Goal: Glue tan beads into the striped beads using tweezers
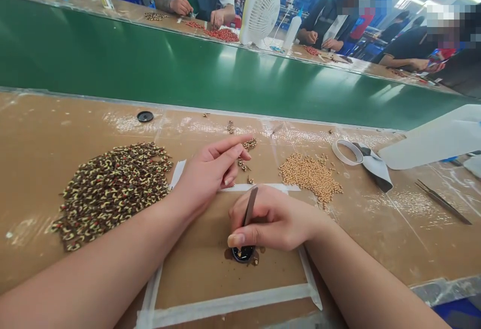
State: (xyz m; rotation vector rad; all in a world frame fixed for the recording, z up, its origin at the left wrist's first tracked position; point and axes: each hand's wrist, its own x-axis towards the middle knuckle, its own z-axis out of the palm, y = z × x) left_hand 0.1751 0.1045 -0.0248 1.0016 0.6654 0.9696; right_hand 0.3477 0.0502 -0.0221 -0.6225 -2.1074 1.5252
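Note:
My right hand [272, 219] is closed on a thin metal pair of tweezers [250, 205], its tip down in a small black round cap [243, 254] on the brown work surface. My left hand [212, 169] rests beyond it, thumb and fingers curled together in a pinch; what they hold, if anything, is too small to see. A few small brown-and-yellow parts [246, 156] lie just past its fingertips. A large heap of the same dark parts [112, 189] lies to the left of my left arm.
A pile of tan beads [310, 174] sits right of my hands, with a tape roll [347, 151], a second pair of tweezers [443, 201] and a white fan part [436, 138] farther right. A green conveyor belt [150, 63] runs behind. Other people work across it beside a white fan [261, 8].

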